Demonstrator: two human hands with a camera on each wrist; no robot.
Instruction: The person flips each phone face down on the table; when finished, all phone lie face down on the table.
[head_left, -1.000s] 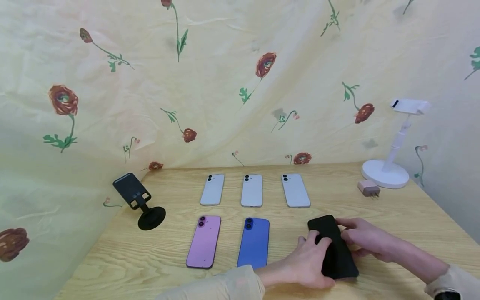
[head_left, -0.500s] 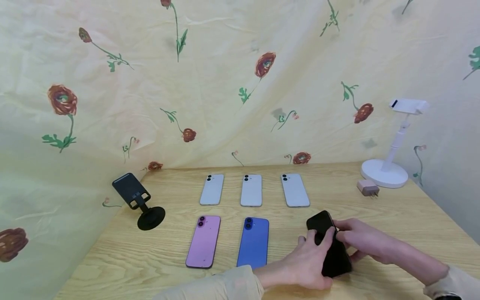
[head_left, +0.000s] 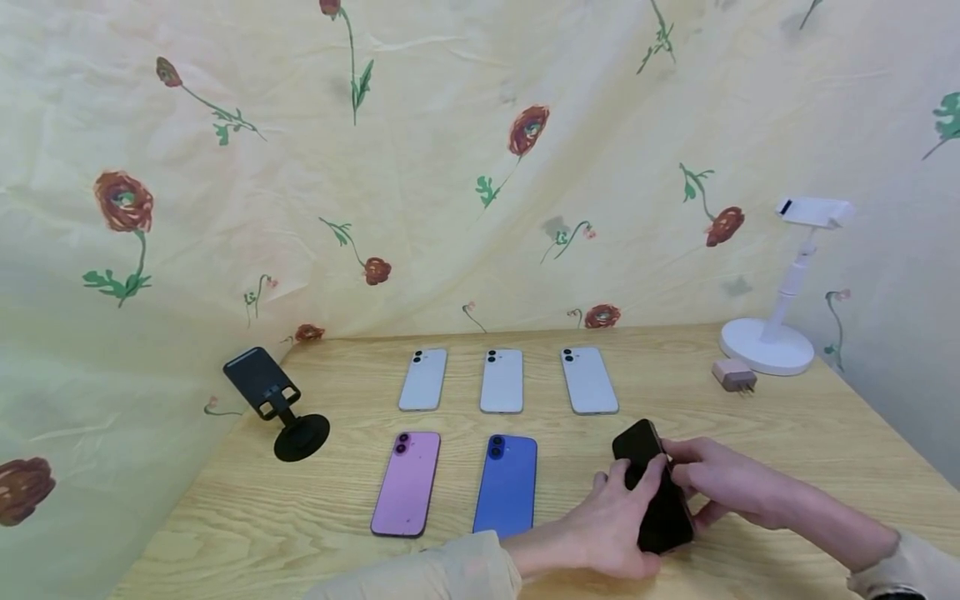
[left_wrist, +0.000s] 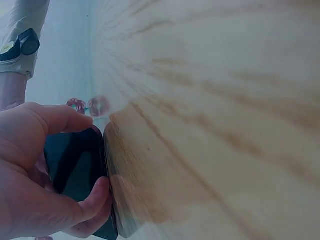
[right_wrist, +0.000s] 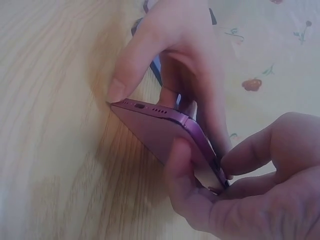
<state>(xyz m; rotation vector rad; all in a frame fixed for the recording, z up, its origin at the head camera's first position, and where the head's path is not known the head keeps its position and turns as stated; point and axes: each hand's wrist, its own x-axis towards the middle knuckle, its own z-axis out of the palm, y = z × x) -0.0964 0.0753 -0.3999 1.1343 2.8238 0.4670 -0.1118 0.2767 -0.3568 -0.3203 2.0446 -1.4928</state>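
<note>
Phone: the dark phone [head_left: 654, 492], flat a second ago, now tilts up on its long edge at the table's [head_left: 825, 433] front right.
Left hand [head_left: 618, 525]: fingers curl over its near edge.
Right hand [head_left: 723, 482]: thumb and fingers pinch the far edge, probably lifting.

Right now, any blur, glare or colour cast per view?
Head view: sharp and evenly lit, edges bowed by the wide lens. Left wrist view: bluish cast, table grain smeared and soft, dark phone screen reflective. Right wrist view: warm cast, phone edge fairly crisp, right hand up close soft.
</note>
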